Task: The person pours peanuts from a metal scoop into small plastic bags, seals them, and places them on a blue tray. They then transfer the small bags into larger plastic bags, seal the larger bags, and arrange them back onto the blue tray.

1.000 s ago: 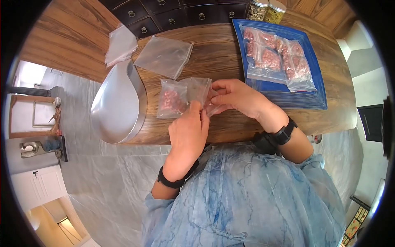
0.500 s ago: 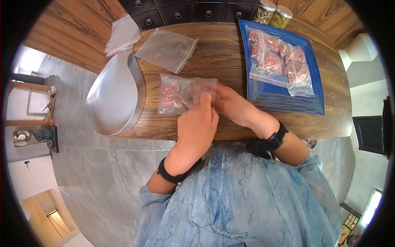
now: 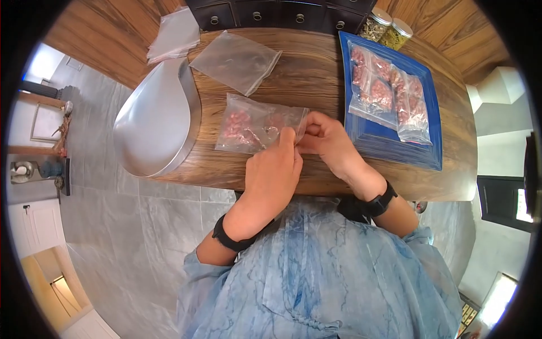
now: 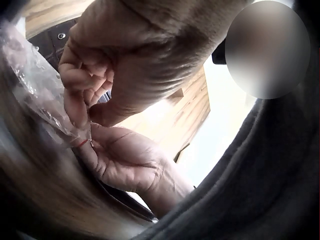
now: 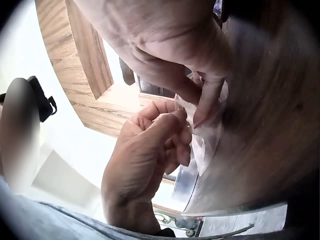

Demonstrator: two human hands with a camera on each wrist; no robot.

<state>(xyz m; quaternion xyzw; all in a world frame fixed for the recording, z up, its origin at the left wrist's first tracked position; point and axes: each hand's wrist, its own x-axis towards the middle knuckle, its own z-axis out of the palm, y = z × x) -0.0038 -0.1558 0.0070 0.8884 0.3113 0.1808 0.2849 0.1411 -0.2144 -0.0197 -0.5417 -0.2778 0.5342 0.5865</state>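
A clear zip bag [image 3: 240, 129] with pink-red pieces, like small chunks of meat or shelled peanuts, lies on the wooden table in the head view. My left hand [image 3: 273, 174] pinches its near edge, close to the zip end. Thumb and fingers of my right hand [image 3: 337, 151] pinch the right end of the same bag. In the left wrist view both hands meet at the bag's edge [image 4: 45, 95], where a short red line shows. The right wrist view has the fingertips close together on the clear plastic [image 5: 200, 150].
An empty zip bag [image 3: 236, 62] and a stack of bags [image 3: 175, 35] lie beyond a silver teardrop-shaped tray [image 3: 152, 127] on the left. On the right, a blue tray [image 3: 389, 144] bears several filled bags [image 3: 410, 107]. Two jars [image 3: 396, 34] and a dark drawer cabinet [image 3: 276, 16] stand behind.
The bag now lies flatter and more stretched out, its right end pulled rightward. My fingers have shifted right along its zip end. The whole head view has shifted slightly.
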